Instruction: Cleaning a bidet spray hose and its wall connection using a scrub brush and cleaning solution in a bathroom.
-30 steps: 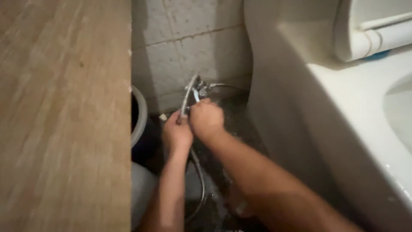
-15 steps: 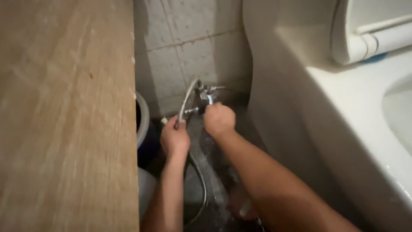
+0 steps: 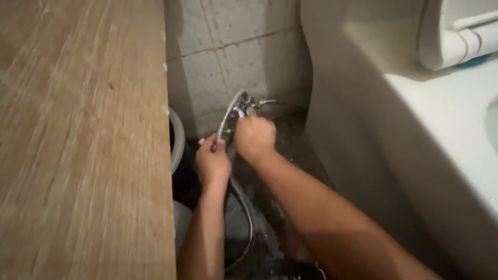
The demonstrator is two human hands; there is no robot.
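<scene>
Left hand (image 3: 212,165) clenched around bendy, likely slippery braided metal hose (image 3: 224,118); right hand (image 3: 254,137) closed on wall valve (image 3: 244,106), best held near its end.

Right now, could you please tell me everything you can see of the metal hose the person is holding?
The metal hose is a slim, silvery flexible line, braided by the look of it. It arches up from the left hand, which grips it, to the valve fitting low on the tiled wall, where the right hand is closed. Below the left hand it runs on in a loose curve over the dark wet floor. Its far end is out of view.
</scene>
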